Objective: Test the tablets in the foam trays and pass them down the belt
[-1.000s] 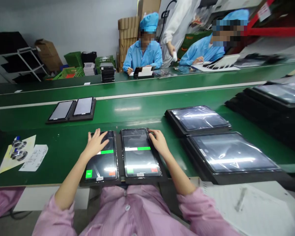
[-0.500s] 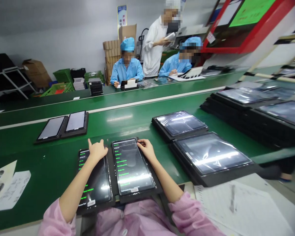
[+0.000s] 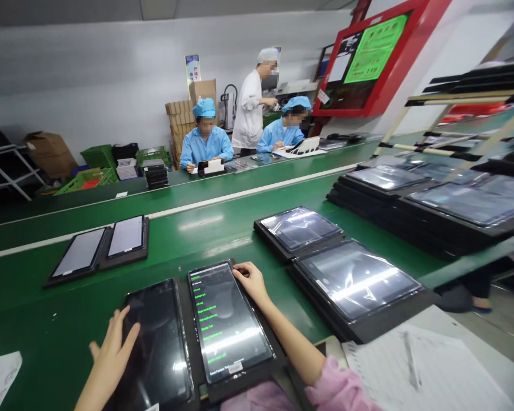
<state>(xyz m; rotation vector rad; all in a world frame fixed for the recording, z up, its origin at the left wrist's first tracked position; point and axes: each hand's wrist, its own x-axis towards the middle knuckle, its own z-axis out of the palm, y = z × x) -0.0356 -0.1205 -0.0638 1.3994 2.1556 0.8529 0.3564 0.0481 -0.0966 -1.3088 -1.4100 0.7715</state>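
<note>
Two tablets lie side by side in black foam trays in front of me. The left tablet point(image 3: 156, 342) has a dark screen. On the right tablet point(image 3: 229, 319), a list of green lines shows on black. My left hand point(image 3: 113, 348) is open, its fingers spread over the left edge of the left tablet. At the upper right corner of the right tablet, my right hand point(image 3: 251, 279) grips the edge between thumb and fingers. Part of the right hand's grip is hidden.
A tray with two pale-screened tablets point(image 3: 126, 235) lies ahead left. More tablets point(image 3: 355, 279) sit right, before stacked trays point(image 3: 449, 228). A notebook with a pen point(image 3: 411, 359) lies near right. Several co-workers point(image 3: 205, 142) are across the green bench point(image 3: 214, 228).
My left hand has moved down and left, from the left tablet's top to its left edge, fingers spreading. That tablet's green list has gone dark. My right hand stays at the right tablet's corner.
</note>
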